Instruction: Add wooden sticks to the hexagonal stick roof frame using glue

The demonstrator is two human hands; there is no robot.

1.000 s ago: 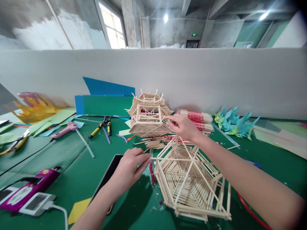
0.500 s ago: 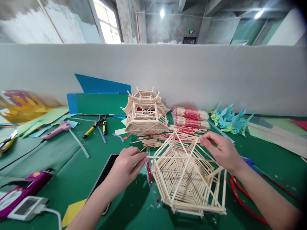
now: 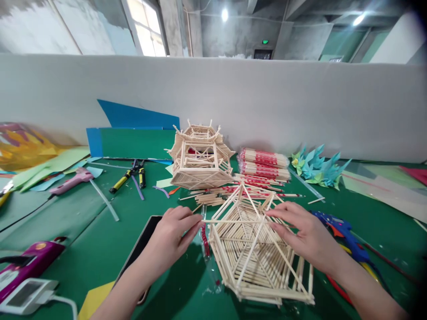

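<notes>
A hexagonal frame of thin wooden sticks (image 3: 253,258) lies on the green table in front of me. My left hand (image 3: 173,238) pinches the left end of a long stick laid across the frame's top. My right hand (image 3: 302,233) rests on the frame's right side, its fingers closed around the stick's other end near the middle ribs. Behind the frame stands a finished stick pavilion model (image 3: 200,155).
Packs of red-wrapped chopsticks (image 3: 263,162) and loose sticks lie behind the frame. A dark tablet (image 3: 143,244), yellow-handled cutters (image 3: 128,174), a pink glue gun (image 3: 68,183), a purple device (image 3: 28,262), blue-and-red pliers (image 3: 343,231) and paper cranes (image 3: 316,166) surround it. A white partition closes the back.
My right hand came back from the pavilion model and settled on the right side of the hexagonal frame. My left hand kept its pinch on the stick.
</notes>
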